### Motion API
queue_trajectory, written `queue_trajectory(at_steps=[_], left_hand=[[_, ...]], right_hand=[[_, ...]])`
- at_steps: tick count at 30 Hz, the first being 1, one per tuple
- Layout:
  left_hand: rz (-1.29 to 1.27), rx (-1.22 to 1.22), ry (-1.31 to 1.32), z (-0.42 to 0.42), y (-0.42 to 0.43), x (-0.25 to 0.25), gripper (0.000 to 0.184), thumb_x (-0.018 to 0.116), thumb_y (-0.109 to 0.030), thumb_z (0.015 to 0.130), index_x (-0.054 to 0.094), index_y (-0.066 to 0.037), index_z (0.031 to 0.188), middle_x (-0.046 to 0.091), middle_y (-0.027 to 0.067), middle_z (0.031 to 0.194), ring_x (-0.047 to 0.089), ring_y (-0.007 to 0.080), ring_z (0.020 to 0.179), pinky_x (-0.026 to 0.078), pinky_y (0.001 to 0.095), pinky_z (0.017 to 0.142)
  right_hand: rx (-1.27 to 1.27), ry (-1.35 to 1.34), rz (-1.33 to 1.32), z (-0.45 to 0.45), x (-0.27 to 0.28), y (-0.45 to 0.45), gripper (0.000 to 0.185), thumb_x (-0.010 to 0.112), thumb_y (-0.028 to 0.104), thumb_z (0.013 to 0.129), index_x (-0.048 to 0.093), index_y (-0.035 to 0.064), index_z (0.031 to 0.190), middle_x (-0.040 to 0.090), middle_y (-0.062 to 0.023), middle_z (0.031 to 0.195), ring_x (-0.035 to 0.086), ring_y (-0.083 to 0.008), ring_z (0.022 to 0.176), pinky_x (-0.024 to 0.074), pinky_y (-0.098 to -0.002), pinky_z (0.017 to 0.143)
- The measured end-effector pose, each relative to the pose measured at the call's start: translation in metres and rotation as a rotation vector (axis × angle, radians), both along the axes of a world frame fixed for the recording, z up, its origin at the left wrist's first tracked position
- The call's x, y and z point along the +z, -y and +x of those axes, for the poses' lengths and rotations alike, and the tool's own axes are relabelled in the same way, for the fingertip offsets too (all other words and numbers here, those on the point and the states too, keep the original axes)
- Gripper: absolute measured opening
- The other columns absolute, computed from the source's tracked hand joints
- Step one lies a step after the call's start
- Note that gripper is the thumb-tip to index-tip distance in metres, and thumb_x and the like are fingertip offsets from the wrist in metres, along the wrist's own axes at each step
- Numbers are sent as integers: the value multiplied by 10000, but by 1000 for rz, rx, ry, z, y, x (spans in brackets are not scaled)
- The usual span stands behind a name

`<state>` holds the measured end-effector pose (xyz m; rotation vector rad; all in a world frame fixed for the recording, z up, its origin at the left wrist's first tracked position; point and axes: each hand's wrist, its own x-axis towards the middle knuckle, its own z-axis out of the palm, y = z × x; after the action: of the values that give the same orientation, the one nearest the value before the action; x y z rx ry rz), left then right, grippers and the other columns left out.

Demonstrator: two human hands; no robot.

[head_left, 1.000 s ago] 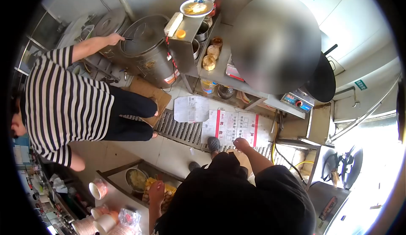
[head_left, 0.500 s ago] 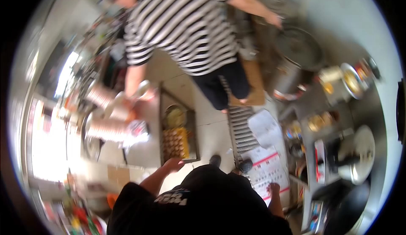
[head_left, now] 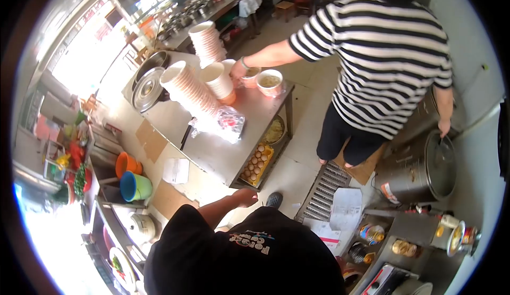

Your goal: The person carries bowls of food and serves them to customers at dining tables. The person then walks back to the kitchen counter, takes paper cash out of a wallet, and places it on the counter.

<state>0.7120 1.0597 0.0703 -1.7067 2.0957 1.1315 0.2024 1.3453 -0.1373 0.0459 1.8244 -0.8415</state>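
Near the corner of the surface (head_left: 217, 155), the left hand (head_left: 244, 198) has its fingers loosely curled, seemingly without any object, and is best kept clear of the eggs (head_left: 256, 164) lying underneath, while the hidden right hand I cannot judge.

The person wears a loose black shirt (head_left: 234, 274) whose wide, short left sleeve (head_left: 178, 234) leaves the forearm (head_left: 218, 210) and left hand (head_left: 246, 198) bare. White lettering in stacked lines, with small coloured touches, makes up the chest print (head_left: 251, 242). One shoe (head_left: 274, 200) shows, dark grey with a rounded toe.
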Motion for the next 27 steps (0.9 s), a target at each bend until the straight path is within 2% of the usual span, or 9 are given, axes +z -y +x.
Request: queue_trajectory(at_steps=[4,9,12,15,21,23,24,26,27], left_hand=[[-24,123,-72,19,25,-15,303,492,-322,859,641,-71,941,644,173,939,597,357,938,472,444,784],[-118,310,-207,34,69,-1,257,495,-282,868,636,-76,927,637,170,923,590,360,901,465,440,756],[-142,427,-285,45,97,11,229,536,-256,849,642,-83,958,648,142,913,611,318,874,479,401,751],[-276,475,-380,50,122,19,227,535,-238,851,639,-80,975,649,139,921,613,316,866,481,385,762],[-283,557,-541,48,166,30,262,510,-245,884,623,-50,1016,636,173,958,600,346,900,472,399,783],[-226,626,-609,44,184,17,268,520,-249,890,622,-29,1004,647,145,931,623,268,849,481,353,748],[-223,621,-613,41,194,24,268,520,-249,890,622,-29,1004,647,145,931,623,268,849,481,353,748],[26,915,-815,34,217,49,191,535,-188,878,622,-39,960,625,61,836,594,131,723,483,264,643],[29,914,-814,32,228,44,191,535,-188,878,622,-39,960,625,61,836,594,131,723,483,264,643]], right_hand=[[71,67,-143,-2,-8,42,126,552,152,791,536,35,834,553,-58,723,568,-178,576,459,-301,480],[477,-100,-143,52,73,127,181,542,168,799,547,1,869,584,-91,756,614,-202,650,482,-302,507],[421,-36,-128,81,104,158,214,534,182,806,551,-9,900,601,-111,779,638,-214,697,501,-306,539],[831,-283,-107,116,157,195,223,525,195,816,554,-10,898,599,-117,769,638,-213,687,504,-307,556],[996,-439,-115,85,97,163,208,526,193,804,579,-3,847,609,-112,754,636,-223,689,503,-345,558],[1442,-1108,-796,56,53,132,193,533,194,789,593,10,781,619,-120,737,629,-224,631,494,-360,551],[1439,-1111,-790,58,59,132,193,533,194,789,593,10,781,619,-120,737,629,-224,631,494,-360,551],[851,-480,-7,64,74,132,185,537,196,786,596,35,715,616,-138,713,629,-250,649,483,-374,579],[850,-479,-4,63,72,134,185,537,196,786,596,35,715,616,-138,713,629,-250,649,483,-374,579]])
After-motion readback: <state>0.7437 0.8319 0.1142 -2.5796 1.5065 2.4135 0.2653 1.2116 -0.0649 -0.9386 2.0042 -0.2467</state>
